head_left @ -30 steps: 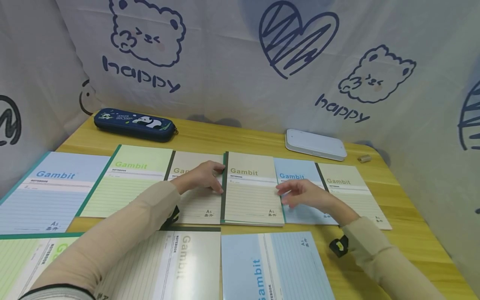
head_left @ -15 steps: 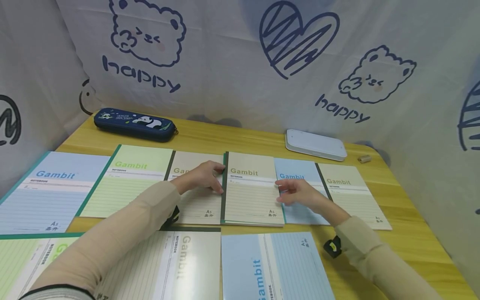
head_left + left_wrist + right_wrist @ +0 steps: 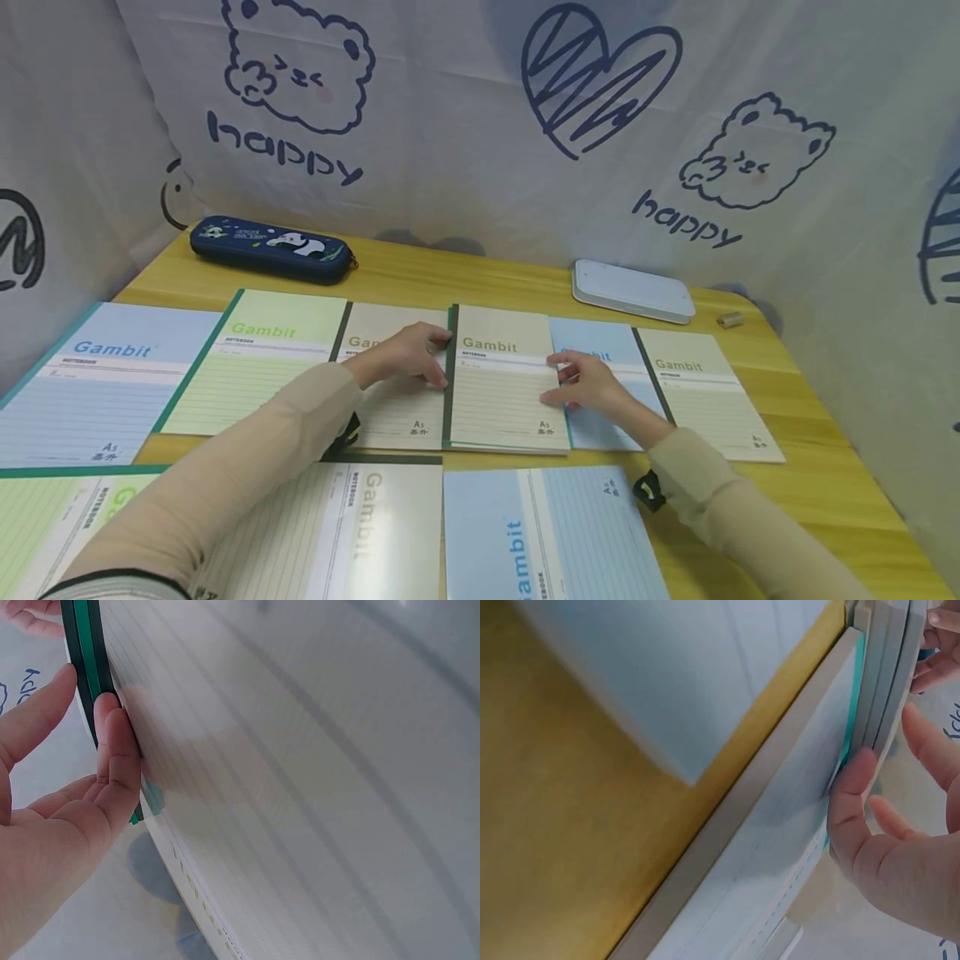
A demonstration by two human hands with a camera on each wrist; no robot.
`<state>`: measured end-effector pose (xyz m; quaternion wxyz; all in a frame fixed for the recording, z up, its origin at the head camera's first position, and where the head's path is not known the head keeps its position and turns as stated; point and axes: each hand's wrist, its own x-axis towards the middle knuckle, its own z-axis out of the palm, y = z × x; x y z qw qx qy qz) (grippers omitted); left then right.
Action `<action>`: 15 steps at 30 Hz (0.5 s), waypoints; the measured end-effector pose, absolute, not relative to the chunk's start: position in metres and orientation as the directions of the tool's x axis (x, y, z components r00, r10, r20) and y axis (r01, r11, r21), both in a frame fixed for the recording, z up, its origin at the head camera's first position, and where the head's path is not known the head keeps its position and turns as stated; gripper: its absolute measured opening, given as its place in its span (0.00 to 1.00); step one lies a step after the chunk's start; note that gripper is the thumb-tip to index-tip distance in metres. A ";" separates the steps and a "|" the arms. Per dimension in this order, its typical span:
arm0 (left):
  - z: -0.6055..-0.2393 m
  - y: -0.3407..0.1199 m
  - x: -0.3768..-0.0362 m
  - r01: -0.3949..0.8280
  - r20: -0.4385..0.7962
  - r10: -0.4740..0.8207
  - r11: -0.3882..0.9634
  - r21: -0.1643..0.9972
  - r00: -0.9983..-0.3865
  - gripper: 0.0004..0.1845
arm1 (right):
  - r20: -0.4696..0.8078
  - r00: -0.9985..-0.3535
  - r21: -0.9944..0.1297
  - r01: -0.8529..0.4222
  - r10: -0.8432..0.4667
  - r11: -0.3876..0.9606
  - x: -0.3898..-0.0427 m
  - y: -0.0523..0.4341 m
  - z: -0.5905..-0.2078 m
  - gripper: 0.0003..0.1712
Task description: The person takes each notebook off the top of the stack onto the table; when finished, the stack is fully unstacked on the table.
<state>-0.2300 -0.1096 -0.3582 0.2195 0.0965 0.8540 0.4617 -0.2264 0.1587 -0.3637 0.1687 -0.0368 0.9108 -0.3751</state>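
Note:
A stack of A5 Gambit notebooks (image 3: 498, 400), a cream one on top, lies in the middle of the back row. At its dark spine, my left hand (image 3: 411, 357) touches the left side with fingertips and thumb, fingers loosely bent. Close up in the left wrist view, green and black spines (image 3: 88, 667) meet those fingertips. On the opposite side my right hand (image 3: 588, 385) touches the stack's right edge, its thumb at the top cover. The right wrist view shows several layered page edges (image 3: 885, 675) against the right fingers (image 3: 847, 810).
Flat notebooks flank the stack: cream (image 3: 390, 417), green (image 3: 258, 367) and blue (image 3: 112, 367) leftward, blue (image 3: 603, 429) and cream (image 3: 712, 400) rightward. More lie in front, including a blue one (image 3: 555, 533). Behind stand a panda pencil case (image 3: 273, 250) and white case (image 3: 632, 290).
My right hand has moved left, from over the blue notebook to the stack's right edge. The left hand stays at the spine, and the stack looks unmoved.

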 end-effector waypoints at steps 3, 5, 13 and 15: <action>-0.358 -0.109 -0.230 -0.034 -0.284 0.368 0.559 0.829 -0.885 0.42 | -0.283 -0.944 -0.678 0.073 -0.168 0.732 -0.227 0.156 -0.364 0.37; -0.358 -0.109 -0.229 -0.035 -0.285 0.367 0.559 0.829 -0.886 0.42 | -0.289 -0.944 -0.678 0.082 -0.163 0.730 -0.228 0.154 -0.364 0.39; -0.359 -0.109 -0.229 -0.039 -0.285 0.366 0.554 0.832 -0.886 0.42 | -0.312 -0.931 -0.712 0.096 -0.190 0.696 -0.229 0.154 -0.362 0.43; -0.359 -0.109 -0.229 -0.039 -0.285 0.367 0.553 0.832 -0.886 0.42 | -0.313 -0.930 -0.713 0.095 -0.194 0.695 -0.228 0.154 -0.362 0.42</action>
